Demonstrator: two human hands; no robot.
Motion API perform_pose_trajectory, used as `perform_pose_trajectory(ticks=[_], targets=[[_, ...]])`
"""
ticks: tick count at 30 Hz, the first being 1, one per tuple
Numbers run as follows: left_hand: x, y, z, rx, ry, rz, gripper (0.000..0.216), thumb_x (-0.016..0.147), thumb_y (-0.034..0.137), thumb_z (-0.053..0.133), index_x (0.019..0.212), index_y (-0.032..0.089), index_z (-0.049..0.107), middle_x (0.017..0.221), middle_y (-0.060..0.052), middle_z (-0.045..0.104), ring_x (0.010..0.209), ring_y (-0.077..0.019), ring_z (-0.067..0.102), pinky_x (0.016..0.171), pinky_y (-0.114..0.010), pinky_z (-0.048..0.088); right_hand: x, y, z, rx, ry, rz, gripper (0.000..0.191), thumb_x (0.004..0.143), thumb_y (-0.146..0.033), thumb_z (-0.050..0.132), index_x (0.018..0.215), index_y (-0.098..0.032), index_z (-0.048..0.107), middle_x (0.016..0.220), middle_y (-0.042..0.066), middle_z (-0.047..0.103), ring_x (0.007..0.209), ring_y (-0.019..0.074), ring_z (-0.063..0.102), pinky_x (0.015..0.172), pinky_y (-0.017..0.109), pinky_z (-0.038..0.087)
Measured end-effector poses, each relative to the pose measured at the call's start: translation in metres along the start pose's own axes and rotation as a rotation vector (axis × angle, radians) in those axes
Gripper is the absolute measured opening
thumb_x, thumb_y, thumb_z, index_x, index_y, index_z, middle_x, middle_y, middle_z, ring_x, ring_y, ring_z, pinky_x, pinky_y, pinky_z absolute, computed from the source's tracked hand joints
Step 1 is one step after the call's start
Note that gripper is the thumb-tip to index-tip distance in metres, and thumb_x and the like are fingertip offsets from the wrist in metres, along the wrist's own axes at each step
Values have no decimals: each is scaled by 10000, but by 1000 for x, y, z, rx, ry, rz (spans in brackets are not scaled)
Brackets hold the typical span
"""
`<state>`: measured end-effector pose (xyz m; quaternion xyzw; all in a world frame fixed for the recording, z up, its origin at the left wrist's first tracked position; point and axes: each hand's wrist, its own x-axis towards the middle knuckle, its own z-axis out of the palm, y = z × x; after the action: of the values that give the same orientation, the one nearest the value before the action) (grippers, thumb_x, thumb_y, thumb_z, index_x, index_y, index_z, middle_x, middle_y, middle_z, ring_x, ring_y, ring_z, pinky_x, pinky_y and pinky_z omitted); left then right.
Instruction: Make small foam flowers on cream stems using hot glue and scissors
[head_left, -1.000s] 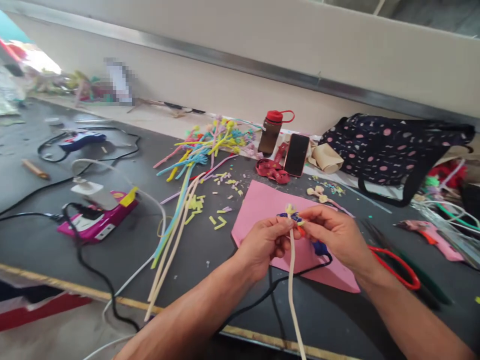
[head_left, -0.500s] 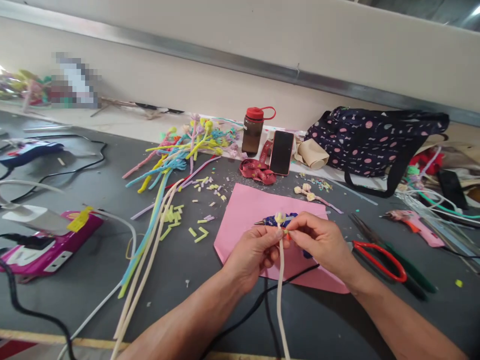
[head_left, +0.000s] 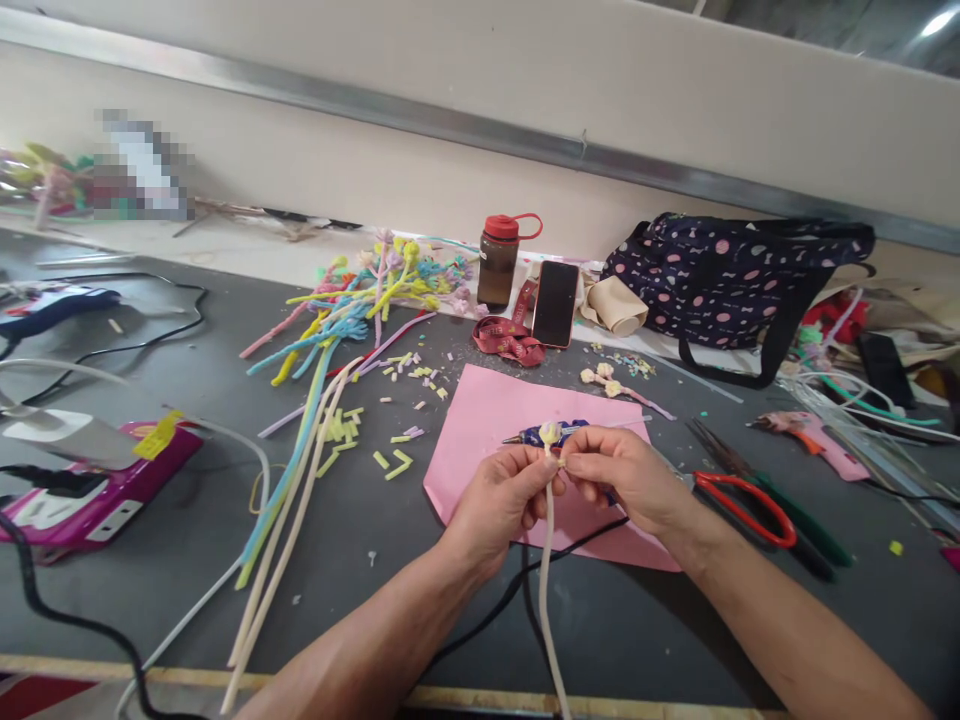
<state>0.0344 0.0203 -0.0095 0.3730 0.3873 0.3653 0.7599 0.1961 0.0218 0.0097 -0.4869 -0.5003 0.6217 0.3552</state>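
Observation:
My left hand is closed on a long cream pipe cleaner stem, which hangs down toward the table's front edge. On top of the stem sits a small pale yellow and lilac bud. My right hand pinches at the stem just under the bud, its fingertips against the left ones; a small piece there is too hidden to make out. Behind the hands, a dark blue glue gun with a metal tip rests on a pink sheet, partly covered by my fingers.
To the left lie loose pipe cleaners, cut green pieces and a magenta power strip. Red-handled scissors and a pink glue gun are at right. A bottle, phone and patterned bag stand behind.
The whole scene has shifted slightly left in view. Both hands keep their hold at the stem below the bud, with the right fingertips slightly changed in position.

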Motion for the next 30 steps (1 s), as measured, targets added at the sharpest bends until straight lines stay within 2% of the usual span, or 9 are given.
perform_pose_trajectory(ticks=[4,12,17,23,27,30], targets=[[-1,-1,0,-3,-1,35,271,750,381,625,635,143,570,452,39,502,371,-35,388,376,-156,238,4,5,-2,163,-69,55,121,735,-248,629,713,-143,572,548,-24,577,372,34,418,346,134,288],[-1,-3,0,-14,-14,51,264,765,372,612,642,144,560,488,41,508,382,-29,381,384,-158,241,7,6,-4,197,-110,97,191,710,-309,660,698,-140,571,555,-14,592,365,41,446,332,140,296],[-2,-4,0,-1,-18,16,274,761,391,608,644,150,556,438,52,465,362,-34,347,378,-166,214,9,7,-6,180,-125,122,216,696,-318,672,671,-129,570,541,-12,580,341,27,408,321,138,264],[-3,-3,0,-68,18,6,266,731,378,640,634,141,568,472,48,459,392,-34,348,396,-167,214,5,-1,-4,131,-52,76,202,734,-334,647,728,-137,602,592,-14,594,368,37,454,317,135,263],[-4,-3,0,-91,11,21,259,731,370,641,636,138,576,499,42,474,402,-27,338,405,-166,214,1,-6,0,50,33,27,272,764,-406,611,718,-139,596,605,-9,590,389,47,467,324,144,284],[-4,-2,0,-96,-6,34,261,754,369,621,646,136,575,517,38,487,404,-22,335,410,-162,218,1,-7,4,38,22,7,264,764,-399,613,692,-151,563,571,-24,565,386,44,449,336,144,271]])
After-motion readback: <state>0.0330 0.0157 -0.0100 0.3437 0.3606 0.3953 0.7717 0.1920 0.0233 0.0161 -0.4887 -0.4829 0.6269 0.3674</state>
